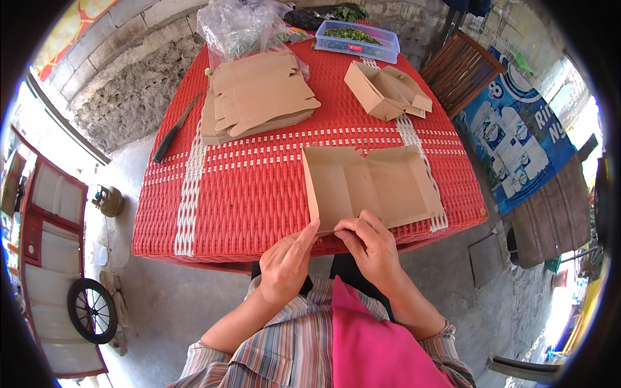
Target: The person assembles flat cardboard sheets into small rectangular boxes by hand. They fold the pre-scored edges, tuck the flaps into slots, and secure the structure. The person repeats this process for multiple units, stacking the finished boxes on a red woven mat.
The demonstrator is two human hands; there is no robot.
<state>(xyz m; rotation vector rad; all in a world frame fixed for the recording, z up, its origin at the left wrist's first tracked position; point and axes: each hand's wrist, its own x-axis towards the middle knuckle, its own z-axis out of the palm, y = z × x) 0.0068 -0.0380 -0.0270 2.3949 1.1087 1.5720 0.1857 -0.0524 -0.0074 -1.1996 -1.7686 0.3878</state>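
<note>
A partly folded brown cardboard box (378,184) lies at the near edge of the red woven table, its left wall standing up and the rest spread fairly flat. At its near left corner, my left hand (288,262) pinches the cardboard, with the index finger pointing up along the wall. Just right of that, my right hand (369,246) grips the near edge between thumb and curled fingers. Farther back on the right stands a folded open box (369,94). A stack of flat cardboard blanks (259,94) lies to the far left.
The red and white woven table (239,213) carries a knife (174,132) with a dark handle at its left edge. At the back are a clear plastic bag (236,29) and a plastic tub (359,46) of chopped greens. A wooden chair (460,71) stands at the right.
</note>
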